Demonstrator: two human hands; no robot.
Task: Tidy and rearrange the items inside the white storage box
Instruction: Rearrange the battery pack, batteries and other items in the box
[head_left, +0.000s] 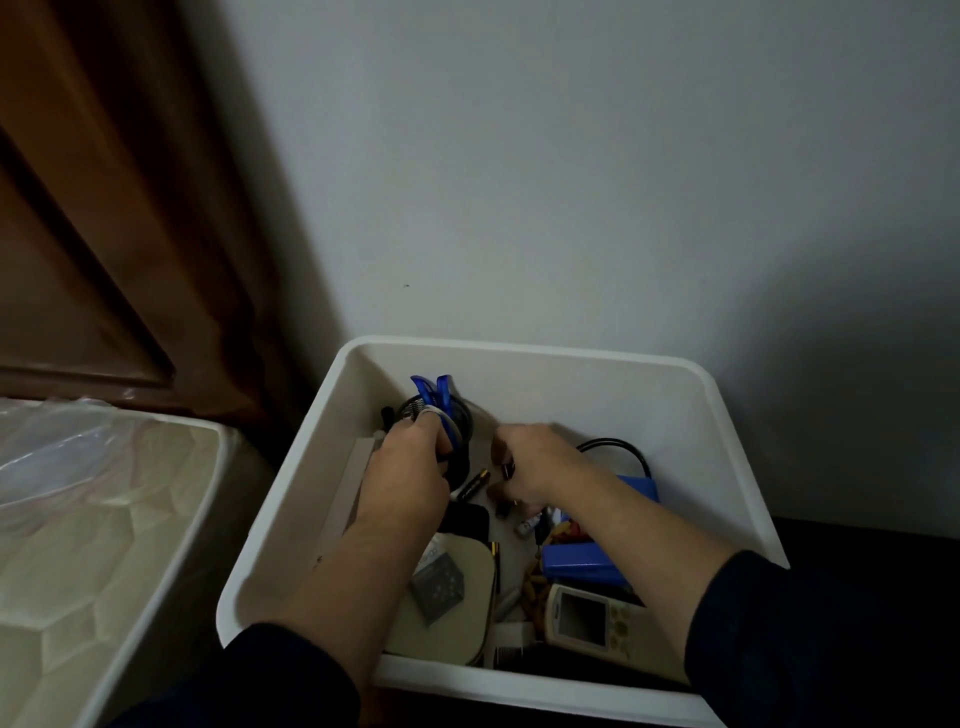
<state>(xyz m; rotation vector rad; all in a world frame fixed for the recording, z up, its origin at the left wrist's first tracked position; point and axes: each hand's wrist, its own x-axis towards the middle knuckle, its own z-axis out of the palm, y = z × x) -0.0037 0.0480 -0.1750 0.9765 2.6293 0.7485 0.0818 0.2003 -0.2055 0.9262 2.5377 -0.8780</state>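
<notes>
The white storage box (597, 395) stands against the wall, with both my hands inside it. My left hand (408, 467) grips a bundle of coiled cables with blue clips (434, 397) near the box's far left corner. My right hand (535, 465) pinches a small dark object, too small to name, at the box's middle. Under my arms lie a black battery (475, 484), a beige flat case (467, 603), a grey card (437, 581), blue packs (584, 561), a black cable loop (618, 447) and a white remote (589, 616).
A mattress wrapped in clear plastic (78, 519) lies to the left of the box. A brown wooden door (104, 208) stands behind it. The pale wall (571, 182) rises right behind the box, and a dark surface (857, 545) sits at the right.
</notes>
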